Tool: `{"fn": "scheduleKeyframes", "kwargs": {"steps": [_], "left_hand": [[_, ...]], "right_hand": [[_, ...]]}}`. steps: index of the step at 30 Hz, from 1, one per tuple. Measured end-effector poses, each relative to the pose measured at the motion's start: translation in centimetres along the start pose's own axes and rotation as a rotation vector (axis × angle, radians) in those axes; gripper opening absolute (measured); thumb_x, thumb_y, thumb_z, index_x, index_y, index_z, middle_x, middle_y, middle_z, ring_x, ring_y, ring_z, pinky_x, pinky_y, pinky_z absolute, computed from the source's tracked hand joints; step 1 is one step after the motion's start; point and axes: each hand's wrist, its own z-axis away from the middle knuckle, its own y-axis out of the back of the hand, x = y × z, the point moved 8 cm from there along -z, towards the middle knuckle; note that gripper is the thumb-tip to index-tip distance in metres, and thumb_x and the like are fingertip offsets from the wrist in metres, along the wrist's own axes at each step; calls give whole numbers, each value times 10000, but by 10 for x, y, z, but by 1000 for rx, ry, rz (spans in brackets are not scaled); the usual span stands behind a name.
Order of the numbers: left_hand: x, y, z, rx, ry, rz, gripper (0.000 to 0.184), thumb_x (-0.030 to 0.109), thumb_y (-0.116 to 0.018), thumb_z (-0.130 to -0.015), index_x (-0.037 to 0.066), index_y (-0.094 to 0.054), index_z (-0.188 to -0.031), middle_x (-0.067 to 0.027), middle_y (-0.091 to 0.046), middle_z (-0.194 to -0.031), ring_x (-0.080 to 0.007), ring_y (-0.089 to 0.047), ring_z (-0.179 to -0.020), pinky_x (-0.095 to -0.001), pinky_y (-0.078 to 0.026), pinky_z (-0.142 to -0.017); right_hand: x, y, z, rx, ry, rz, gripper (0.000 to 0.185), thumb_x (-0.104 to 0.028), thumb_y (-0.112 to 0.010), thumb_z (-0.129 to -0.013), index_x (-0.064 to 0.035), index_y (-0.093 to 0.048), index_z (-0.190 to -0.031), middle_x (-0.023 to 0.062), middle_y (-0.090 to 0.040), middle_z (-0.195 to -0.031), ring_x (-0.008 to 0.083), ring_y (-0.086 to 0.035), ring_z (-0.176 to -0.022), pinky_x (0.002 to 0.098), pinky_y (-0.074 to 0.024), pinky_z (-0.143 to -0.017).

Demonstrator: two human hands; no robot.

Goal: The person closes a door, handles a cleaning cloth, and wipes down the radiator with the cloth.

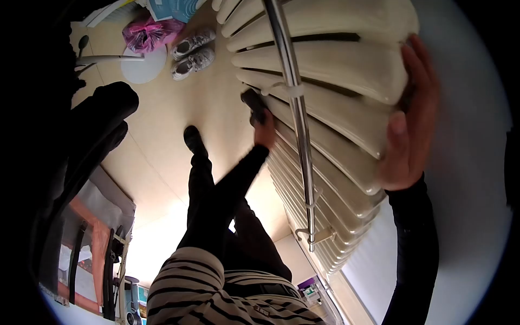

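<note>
A pale cream ribbed radiator (330, 59) stands against the wall, with a shiny metal rail (295, 97) running in front of its ribs. My left hand (264, 131) reaches down beside the radiator's front side, closed around a small dark object (252, 103) whose kind I cannot make out. On the right, my right hand (414, 127) rests at the end of the radiator by the wall, thumb apart from the stretched fingers. Part of its fingertips is hidden near the radiator's edge.
Light shoes (194, 53), a pink plastic bag (149, 35) and a white round base (143, 66) are on the floor at the upper left. Dark clothing or bags (103, 114) fill the left side. My black shoe (194, 138) is on the floor.
</note>
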Motion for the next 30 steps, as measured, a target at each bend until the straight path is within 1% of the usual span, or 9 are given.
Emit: {"fn": "scheduleKeyframes", "kwargs": {"steps": [6,10,13,16,19,22,23,28,30], "left_hand": [[139,-75,209,-96,-707,-706,564,472,-670,-845,106,-614,-1269,-237,-543,-1338,-417,-483,-1280,-501,-389,-1067],[193,-115,244,-430,-1248,-851,604,570,-708,-719,186,-677,-1185,-190,-547,-1362,-450,-417,-1339,-605,-328,-1094],[200,-122,237,-623,-1239,-706,635,643,-737,-625,246,-725,-1122,-155,-550,-1380,-474,-366,-1383,-683,-282,-1114],[205,-129,251,-565,-1668,-1035,616,623,-745,-577,284,-739,-1091,-181,-530,-1413,-463,-335,-1417,-651,-262,-1144],[195,-121,240,-481,-1567,-1004,675,561,-771,-551,233,-706,-1138,-216,-482,-1452,-465,-296,-1444,-613,-240,-1173],[140,-88,181,-501,-713,-601,920,461,-815,-567,48,-567,-1350,-273,-384,-1500,-488,-276,-1441,-568,-242,-1186],[133,-76,187,-263,-1106,-896,848,444,-797,-668,33,-544,-1365,-279,-353,-1519,-489,-303,-1426,-535,-281,-1180],[48,-28,110,-43,-342,-506,606,341,-596,-968,-22,-434,-1427,-298,-519,-1370,-472,-496,-1277,-446,-437,-1054],[71,-46,148,-1,-448,-410,667,336,-591,-980,-59,-358,-1465,-313,-522,-1382,-464,-504,-1284,-450,-432,-1056]], "right_hand": [[-20,7,-3,43,21,143,607,-418,-416,-1050,51,-450,-1433,234,-445,-1502,364,-434,-1384,414,-311,-1160],[-25,11,4,66,44,149,584,-313,-508,-1004,130,-431,-1377,334,-426,-1435,456,-413,-1351,470,-307,-1144],[-25,11,5,85,-2,177,550,-265,-517,-996,148,-438,-1350,345,-424,-1429,465,-409,-1349,465,-314,-1143],[-20,10,3,119,-39,107,512,-258,-516,-1001,116,-462,-1347,321,-444,-1433,454,-416,-1351,454,-322,-1143],[-25,11,10,146,-129,51,482,-265,-514,-1018,73,-479,-1360,284,-475,-1435,429,-441,-1348,439,-329,-1144],[-19,7,9,173,-110,-4,449,-250,-493,-1044,38,-480,-1389,248,-509,-1435,389,-464,-1352,419,-339,-1141],[-19,7,9,161,-126,-12,449,-245,-488,-1047,38,-476,-1396,245,-510,-1437,382,-464,-1355,415,-339,-1141],[-10,6,9,127,-77,162,474,-247,-467,-1052,21,-448,-1443,227,-496,-1461,366,-457,-1367,400,-327,-1150],[-8,4,4,126,-74,120,506,-291,-461,-1054,26,-445,-1448,215,-474,-1485,356,-447,-1375,395,-320,-1156]]}}
